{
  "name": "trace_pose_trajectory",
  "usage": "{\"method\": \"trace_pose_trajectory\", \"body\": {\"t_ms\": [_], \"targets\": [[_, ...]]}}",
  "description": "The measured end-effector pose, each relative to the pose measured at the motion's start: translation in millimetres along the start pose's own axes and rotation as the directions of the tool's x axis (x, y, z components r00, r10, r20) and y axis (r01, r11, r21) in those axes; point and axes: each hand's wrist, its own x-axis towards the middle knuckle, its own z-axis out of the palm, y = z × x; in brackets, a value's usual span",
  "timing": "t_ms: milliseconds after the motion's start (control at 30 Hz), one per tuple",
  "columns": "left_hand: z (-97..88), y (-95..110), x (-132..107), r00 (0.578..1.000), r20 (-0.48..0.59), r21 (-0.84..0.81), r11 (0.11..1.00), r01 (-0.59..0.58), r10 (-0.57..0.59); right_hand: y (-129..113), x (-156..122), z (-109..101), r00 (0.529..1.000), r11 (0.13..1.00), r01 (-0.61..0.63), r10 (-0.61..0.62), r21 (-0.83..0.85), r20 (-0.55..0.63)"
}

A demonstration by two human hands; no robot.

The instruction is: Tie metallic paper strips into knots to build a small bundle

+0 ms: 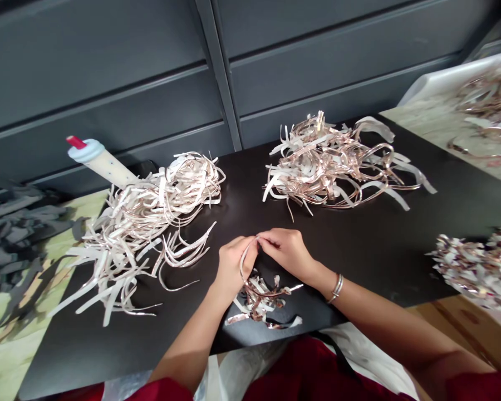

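My left hand (234,262) and my right hand (290,252) meet above the black table (350,250), fingertips pinched together. Between them is the end of a thin, shiny strip (242,267), pale with a copper tint, which curves down past my left fingers. Whether both hands grip the same strip is hard to see, but the right fingertips close at its upper end. Just below lies a small heap of short copper and white scraps (263,301). Left of my hands spreads a large pile of long pale strips (150,214).
Another pile of copper and white strips (329,161) lies at the back right. Many small scraps (480,267) are heaped at the right edge. A pale tumbler with a red straw (108,164) stands behind the left pile. Dark strips (16,239) lie far left; a grey panelled wall (150,67) rises behind.
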Motion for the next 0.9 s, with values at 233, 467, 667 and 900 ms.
{"method": "trace_pose_trajectory", "body": {"t_ms": [233, 467, 667, 900], "targets": [[2.3, 4, -2, 0.999, -0.006, -0.025, 0.999, 0.040, -0.040, -2, 0, 2, 0.998, 0.999, -0.013, 0.011, -0.030, -0.063], [5.0, -4, -5, 0.993, -0.064, -0.107, 0.990, 0.096, -0.103, -1, 5, -3, 1.000, 0.994, -0.010, 0.011, 0.106, 0.000], [3.5, 4, -4, 0.999, -0.027, 0.005, 1.000, 0.028, -0.028, 1, 3, -3, 0.999, 0.999, 0.036, -0.036, 0.021, -0.005], [5.1, 6, -3, 1.000, 0.017, 0.014, 1.000, 0.012, -0.012, 5, 1, 1, 0.999, 0.997, 0.011, -0.013, -0.071, -0.038]]}}
